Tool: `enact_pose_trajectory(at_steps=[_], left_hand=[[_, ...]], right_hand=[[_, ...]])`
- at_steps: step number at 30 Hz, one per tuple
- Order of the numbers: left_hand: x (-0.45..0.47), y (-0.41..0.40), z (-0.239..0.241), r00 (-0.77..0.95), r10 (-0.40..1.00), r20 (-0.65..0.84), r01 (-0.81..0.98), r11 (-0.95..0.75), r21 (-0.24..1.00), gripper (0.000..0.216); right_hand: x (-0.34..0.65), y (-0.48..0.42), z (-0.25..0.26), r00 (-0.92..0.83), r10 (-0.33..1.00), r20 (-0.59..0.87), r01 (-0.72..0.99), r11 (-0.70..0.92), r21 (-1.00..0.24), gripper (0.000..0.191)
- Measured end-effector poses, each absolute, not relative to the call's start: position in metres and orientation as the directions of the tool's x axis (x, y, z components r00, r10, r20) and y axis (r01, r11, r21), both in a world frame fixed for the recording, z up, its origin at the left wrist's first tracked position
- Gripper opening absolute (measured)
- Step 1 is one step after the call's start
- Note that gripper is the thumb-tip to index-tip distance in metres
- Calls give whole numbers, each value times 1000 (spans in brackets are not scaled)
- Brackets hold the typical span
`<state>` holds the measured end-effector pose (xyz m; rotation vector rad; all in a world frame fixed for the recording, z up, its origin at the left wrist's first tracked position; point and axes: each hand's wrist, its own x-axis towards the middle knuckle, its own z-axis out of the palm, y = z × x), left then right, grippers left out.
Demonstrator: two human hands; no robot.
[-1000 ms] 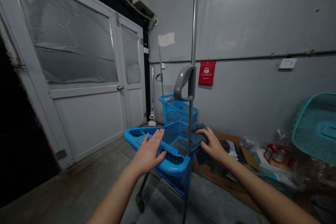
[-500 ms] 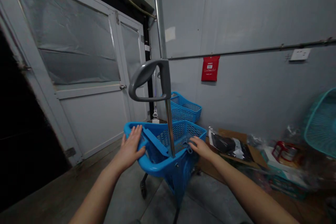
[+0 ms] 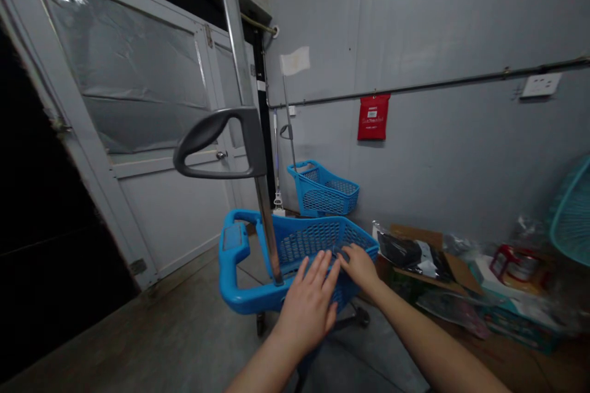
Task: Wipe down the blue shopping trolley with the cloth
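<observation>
A blue plastic shopping cart (image 3: 244, 298) stands in front of me, a metal pole (image 3: 268, 227) with a grey loop handle (image 3: 258, 147) rising from its near rim. My left hand (image 3: 310, 301) lies over the cart's near side with fingers stretched out, its fingertips close to my right hand. At the right part of the rim, my right hand (image 3: 359, 267) has its fingers curled around a small greyish piece (image 3: 340, 252). What that piece is, I cannot make out, as the fingers partly cover it.
Behind stands a second blue cart (image 3: 329, 193) with a white flag (image 3: 295, 61) on its pole. White doors (image 3: 170, 202) are on the left. An open cardboard box (image 3: 461, 264) with bagged goods and a teal fan (image 3: 574, 215) are on the right. A red pouch (image 3: 373, 118) hangs on the wall.
My left hand has left the cart's left rim and moved right, beside my right hand. The cart has turned, its pole and handle now further left. My right hand stays at the right rim.
</observation>
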<state>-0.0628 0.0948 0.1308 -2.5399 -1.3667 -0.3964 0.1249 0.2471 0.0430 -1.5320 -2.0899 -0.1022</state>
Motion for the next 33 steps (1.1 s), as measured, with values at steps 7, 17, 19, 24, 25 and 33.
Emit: enact_pose_trajectory(at_steps=[7,17,19,24,25,33], left_hand=[[-83,113,110,164,950,264,983,-134,-128,83],[-117,128,118,242,952,186,965,-217,-145,108],[-123,136,118,269,947,176,958,-244,-151,109],[-135,148,121,317,933,168,944,-294,-148,103],[-137,149,121,324,931,168,942,-301,-148,102],[-144,153,118,350,916,195,934,-328,-140,99]], right_hand=[[198,221,24,-153,844,514,927,303,-221,29],[160,184,15,-79,785,614,932,277,-235,27],[122,173,24,-211,782,587,880,413,-235,29],[72,173,49,-414,764,495,773,582,-251,34],[74,177,50,-416,772,481,777,576,-253,31],[178,211,23,-225,857,464,888,376,-265,26]])
